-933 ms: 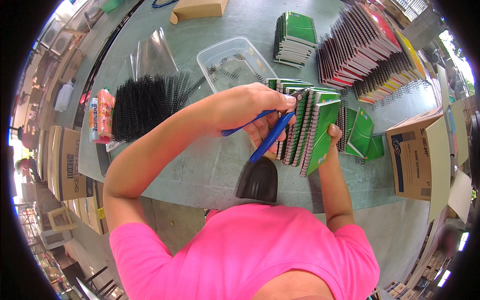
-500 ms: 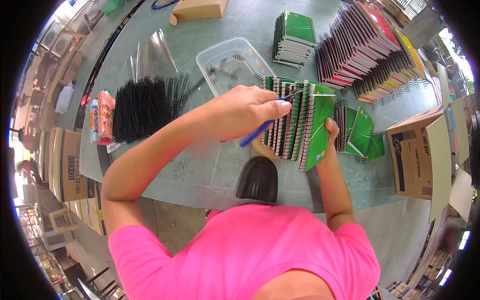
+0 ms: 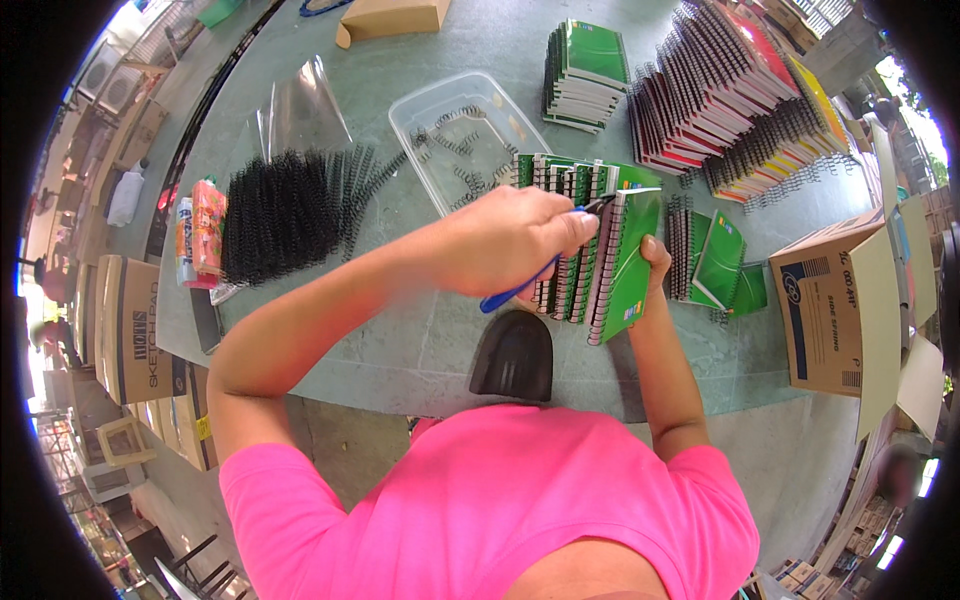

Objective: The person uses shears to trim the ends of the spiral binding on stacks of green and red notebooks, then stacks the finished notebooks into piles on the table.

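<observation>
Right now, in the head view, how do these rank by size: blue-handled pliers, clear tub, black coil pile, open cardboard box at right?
1. Open cardboard box, largest.
2. Black coil pile and clear tub: too alike to rank; the tub is partly covered.
3. Blue-handled pliers, smallest; the left hand hides part.

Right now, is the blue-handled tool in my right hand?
No, your left hand grips the blue-handled tool, while your right hand holds the green spiral notebooks.

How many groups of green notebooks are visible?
3: the near group at the right hand, the far group beyond it, and the side group right of the near group. Others may be hidden.
</observation>
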`<state>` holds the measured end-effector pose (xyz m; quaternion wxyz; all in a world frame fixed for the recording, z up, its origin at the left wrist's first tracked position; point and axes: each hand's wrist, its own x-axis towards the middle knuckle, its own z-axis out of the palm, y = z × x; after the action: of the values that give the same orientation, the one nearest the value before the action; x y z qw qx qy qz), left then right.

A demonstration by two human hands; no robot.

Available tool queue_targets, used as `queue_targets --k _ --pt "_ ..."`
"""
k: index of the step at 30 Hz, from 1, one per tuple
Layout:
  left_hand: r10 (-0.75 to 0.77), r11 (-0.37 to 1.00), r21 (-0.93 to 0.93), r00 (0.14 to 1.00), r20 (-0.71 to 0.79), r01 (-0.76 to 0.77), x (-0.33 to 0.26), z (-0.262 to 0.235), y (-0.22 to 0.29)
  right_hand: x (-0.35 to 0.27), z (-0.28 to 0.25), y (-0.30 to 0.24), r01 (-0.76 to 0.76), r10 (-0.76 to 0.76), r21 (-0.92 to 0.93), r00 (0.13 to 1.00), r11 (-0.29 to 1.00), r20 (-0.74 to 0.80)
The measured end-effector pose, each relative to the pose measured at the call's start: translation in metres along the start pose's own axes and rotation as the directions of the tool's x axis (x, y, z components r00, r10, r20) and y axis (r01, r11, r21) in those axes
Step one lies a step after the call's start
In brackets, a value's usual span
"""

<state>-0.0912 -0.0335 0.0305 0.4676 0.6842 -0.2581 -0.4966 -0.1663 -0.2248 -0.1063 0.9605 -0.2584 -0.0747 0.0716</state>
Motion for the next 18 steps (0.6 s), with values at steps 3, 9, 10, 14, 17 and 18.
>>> queue_targets --k 3,9,10,14,17,18 --pt "-0.008 0.999 -0.043 0.999 0.034 0.009 -0.004 -0.003 -0.003 -0.001 -0.003 0.003 -0.013 0.008 0.081 0.998 0.997 0.062" --pt "-0.033 0.968 -0.24 0.985 0.169 0.074 -0.005 -0.005 -0.004 -0.001 0.002 0.003 -0.012 0.005 0.064 0.995 0.998 0.103" --pt "-0.05 0.952 -0.289 0.982 0.185 0.103 -0.005 -0.005 -0.004 -0.001 0.002 0.003 -0.01 0.006 0.035 0.995 0.999 0.102" --pt "-0.073 0.884 -0.433 0.967 0.244 0.176 -0.007 -0.005 -0.005 -0.002 -0.002 0.006 -0.05 0.032 0.116 0.987 0.992 0.157" --pt "-0.073 0.866 -0.463 0.964 0.256 0.189 -0.009 -0.005 -0.006 -0.004 0.005 0.006 -0.044 0.024 0.134 0.989 0.99 0.148" --pt "-0.074 0.864 -0.466 0.964 0.256 0.19 -0.009 -0.005 -0.006 -0.005 0.005 0.006 -0.046 0.023 0.142 0.986 0.989 0.162"
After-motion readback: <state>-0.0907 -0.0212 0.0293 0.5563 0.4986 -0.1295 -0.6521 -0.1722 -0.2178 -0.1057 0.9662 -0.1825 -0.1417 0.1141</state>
